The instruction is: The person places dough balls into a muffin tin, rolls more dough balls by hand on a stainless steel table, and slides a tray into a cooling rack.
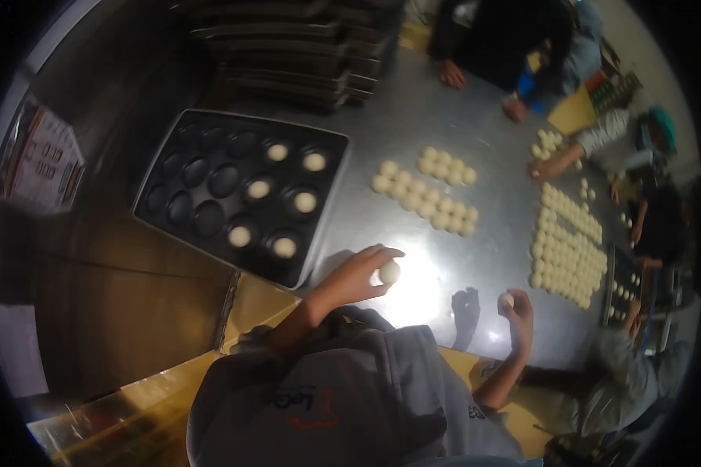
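Observation:
A dough ball [389, 272] sits between the curved fingers of my left hand [350, 278], just right of the dark baking tray [234, 208]. The tray has round wells; several on its right half hold one pale ball each. My right hand [520, 319], near the table's front edge, grips another dough ball [509, 300]. Beyond my hands lie two small blocks of dough balls [424, 198] on the steel table [350, 233], and a larger block [565, 245] is at the right.
Stacked trays [288, 54] stand at the back left, beside a dark metal wall [93, 272]. A co-worker in black [491, 39] is across the table; other workers' hands [549, 167] reach among dough at the right. Another filled tray [621, 288] is at the right end.

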A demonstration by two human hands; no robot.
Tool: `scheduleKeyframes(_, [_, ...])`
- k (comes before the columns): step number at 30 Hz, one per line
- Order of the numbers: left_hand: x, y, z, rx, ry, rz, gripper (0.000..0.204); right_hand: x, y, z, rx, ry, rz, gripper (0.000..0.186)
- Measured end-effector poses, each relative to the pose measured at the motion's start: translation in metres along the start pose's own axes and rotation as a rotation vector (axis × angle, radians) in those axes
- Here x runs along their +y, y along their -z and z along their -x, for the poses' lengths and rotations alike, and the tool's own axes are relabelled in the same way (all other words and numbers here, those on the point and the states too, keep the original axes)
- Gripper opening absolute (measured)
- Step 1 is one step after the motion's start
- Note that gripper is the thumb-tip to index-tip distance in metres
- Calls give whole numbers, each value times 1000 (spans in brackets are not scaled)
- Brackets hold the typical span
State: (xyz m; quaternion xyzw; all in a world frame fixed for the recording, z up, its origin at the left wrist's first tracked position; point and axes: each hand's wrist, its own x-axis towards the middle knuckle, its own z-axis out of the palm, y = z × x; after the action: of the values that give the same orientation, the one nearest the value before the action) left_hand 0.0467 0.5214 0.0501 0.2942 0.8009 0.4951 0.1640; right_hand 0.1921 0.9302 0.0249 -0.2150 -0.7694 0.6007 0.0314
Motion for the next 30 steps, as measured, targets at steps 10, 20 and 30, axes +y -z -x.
scheduleKeyframes(10, [-108, 240, 207, 981, 244, -133, 63, -143, -270, -55, -285, 378, 133, 36])
scheduleKeyframes(20, [-228, 232, 175, 833, 465, -645, 58, -214, -606, -98, -632, 902, 273, 42])
scheduleKeyframes(30, [-214, 237, 180, 718, 340, -639, 75, -178, -645, -69, -555, 942, 700, 66])
